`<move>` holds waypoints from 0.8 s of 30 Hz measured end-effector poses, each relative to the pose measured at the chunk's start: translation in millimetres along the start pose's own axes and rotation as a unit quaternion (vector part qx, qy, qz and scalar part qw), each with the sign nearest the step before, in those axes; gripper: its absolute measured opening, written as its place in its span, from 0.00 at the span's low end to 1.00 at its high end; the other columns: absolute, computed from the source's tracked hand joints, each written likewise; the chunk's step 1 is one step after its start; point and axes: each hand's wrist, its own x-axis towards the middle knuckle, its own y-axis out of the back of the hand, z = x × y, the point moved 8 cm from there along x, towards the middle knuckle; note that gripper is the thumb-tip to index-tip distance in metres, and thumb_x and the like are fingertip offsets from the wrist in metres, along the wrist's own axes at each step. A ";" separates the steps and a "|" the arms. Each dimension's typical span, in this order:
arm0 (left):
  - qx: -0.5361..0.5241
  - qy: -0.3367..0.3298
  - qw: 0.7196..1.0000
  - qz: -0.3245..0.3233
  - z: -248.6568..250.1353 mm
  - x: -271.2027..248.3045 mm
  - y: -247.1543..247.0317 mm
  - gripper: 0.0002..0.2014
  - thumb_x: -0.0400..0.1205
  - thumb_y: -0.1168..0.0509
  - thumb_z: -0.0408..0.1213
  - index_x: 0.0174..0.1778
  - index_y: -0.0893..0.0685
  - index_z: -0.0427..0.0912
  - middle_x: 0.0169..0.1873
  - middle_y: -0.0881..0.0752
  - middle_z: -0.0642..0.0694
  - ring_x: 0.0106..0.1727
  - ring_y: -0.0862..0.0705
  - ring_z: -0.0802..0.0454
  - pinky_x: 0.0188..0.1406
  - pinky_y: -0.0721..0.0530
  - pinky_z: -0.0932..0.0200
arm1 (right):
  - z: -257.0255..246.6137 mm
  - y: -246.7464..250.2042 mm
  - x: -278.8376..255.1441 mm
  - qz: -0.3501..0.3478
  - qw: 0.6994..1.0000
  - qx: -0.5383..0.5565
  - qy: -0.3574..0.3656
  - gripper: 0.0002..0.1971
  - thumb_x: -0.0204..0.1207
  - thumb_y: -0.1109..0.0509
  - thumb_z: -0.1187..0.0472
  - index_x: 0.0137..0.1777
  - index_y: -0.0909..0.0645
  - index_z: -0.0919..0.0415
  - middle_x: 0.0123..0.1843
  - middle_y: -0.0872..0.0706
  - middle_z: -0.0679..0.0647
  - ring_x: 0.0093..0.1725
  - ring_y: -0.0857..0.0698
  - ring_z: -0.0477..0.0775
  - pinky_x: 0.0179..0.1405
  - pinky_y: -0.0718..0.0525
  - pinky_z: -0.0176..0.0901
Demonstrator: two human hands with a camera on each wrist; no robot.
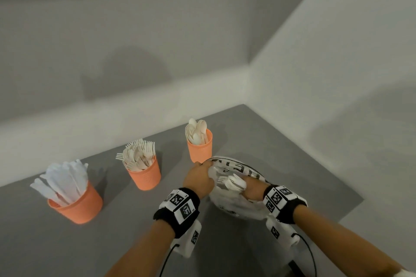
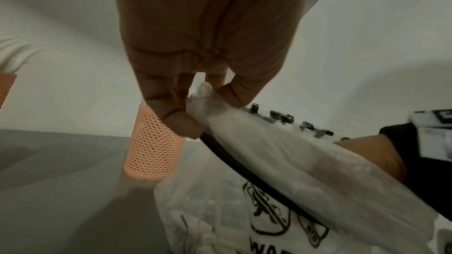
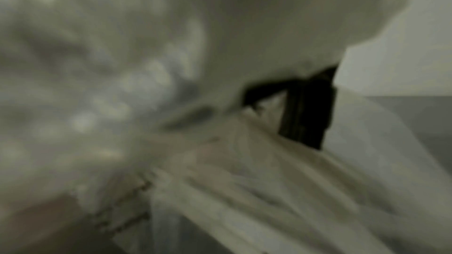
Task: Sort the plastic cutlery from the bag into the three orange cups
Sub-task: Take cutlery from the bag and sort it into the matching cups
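Three orange cups stand on the grey table: a knife cup (image 1: 76, 204) at the left, a fork cup (image 1: 145, 175) in the middle, a spoon cup (image 1: 200, 149) at the back. A clear plastic bag (image 1: 231, 207) with black print lies just right of the spoon cup. My left hand (image 1: 199, 179) pinches the bag's rim (image 2: 208, 101) and holds it up. My right hand (image 1: 249, 189) reaches into the bag's mouth and grips a bunch of white cutlery (image 1: 233, 182). The right wrist view is a blur of plastic bag (image 3: 244, 181).
The grey table (image 1: 112, 249) ends close to the right of the bag and meets white walls (image 1: 157, 51) at the back. The spoon cup (image 2: 154, 146) stands right beside my left fingers. Cables trail from both wrist cameras near the table's front.
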 end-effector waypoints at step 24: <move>-0.669 0.207 0.714 0.000 -58.6 -52.0 -14.1 0.20 0.87 0.53 0.45 0.44 0.22 0.34 0.34 0.14 0.39 0.42 0.17 0.44 0.34 0.15 0.55 | -127.5 75.3 -31.7 0.203 0.787 0.569 0.124 0.08 0.76 0.34 0.72 0.38 0.23 0.63 0.17 0.25 0.48 0.18 0.26 0.45 0.24 0.23 0.39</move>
